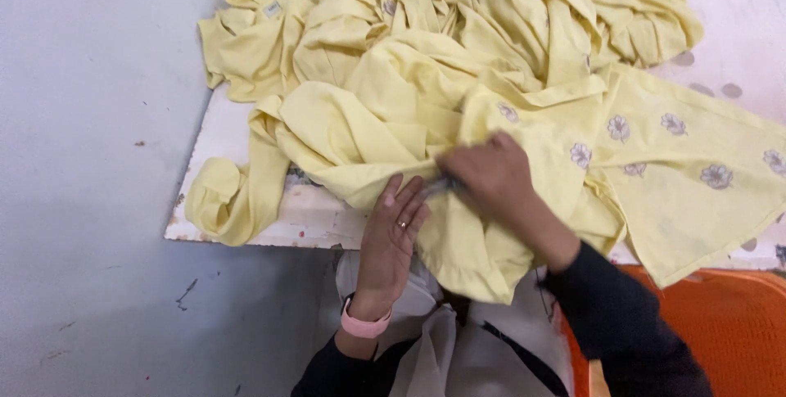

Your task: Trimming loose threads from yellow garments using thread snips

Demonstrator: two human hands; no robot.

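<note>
Both hands work at the near edge of the white table (214, 131): the left hand (395, 229) lies flat, open, pinning the heaped yellow garment (385, 94), while the right hand (490, 176) pinches a small grey tool (440, 187) at a fold. Cloth overhangs the edge; bare grey floor (90, 160) lies leftward, an orange crate (729, 323) rightward.

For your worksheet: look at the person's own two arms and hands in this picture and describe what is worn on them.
Both arms wear dark, near-black long sleeves. The left hand has a slim ring on one finger and a soft pink wristband just above the cuff. The right hand shows no ring or band; its dark sleeve ends at the wrist.
</note>
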